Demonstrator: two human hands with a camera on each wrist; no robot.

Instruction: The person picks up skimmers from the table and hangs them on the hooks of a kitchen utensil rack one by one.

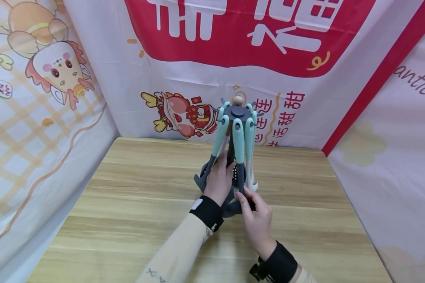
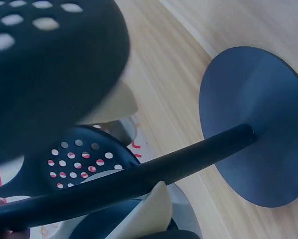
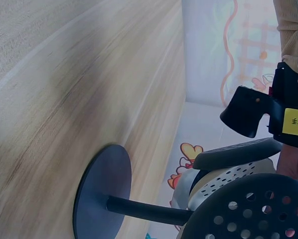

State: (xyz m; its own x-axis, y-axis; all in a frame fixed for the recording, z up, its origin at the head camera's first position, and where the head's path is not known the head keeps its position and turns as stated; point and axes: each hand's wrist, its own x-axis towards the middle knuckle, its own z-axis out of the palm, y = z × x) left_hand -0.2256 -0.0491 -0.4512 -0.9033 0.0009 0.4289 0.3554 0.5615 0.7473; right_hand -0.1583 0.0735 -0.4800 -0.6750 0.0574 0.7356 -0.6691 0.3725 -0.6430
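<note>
A rotating utensil stand [image 1: 238, 113] with a dark round top stands on the table, and mint-handled kitchen utensils hang around it. My left hand [image 1: 219, 179] reaches in among them and grips the stand's dark pole [image 2: 189, 162]. In the left wrist view the pole runs down to a round base [image 2: 258, 124]. At the front hangs a dark skimmer [image 3: 253, 214] with a holed head. My right hand [image 1: 257, 218] pinches it low on its shaft with thumb and fingers; this hand is not visible in its own wrist view.
Behind the skimmer hang another holed dark utensil [image 2: 84, 162] and a pale slotted one [image 3: 228, 181]. The wooden table [image 1: 134, 188] extends to both sides. Printed cloth [image 1: 269, 67] hangs behind it and at both sides.
</note>
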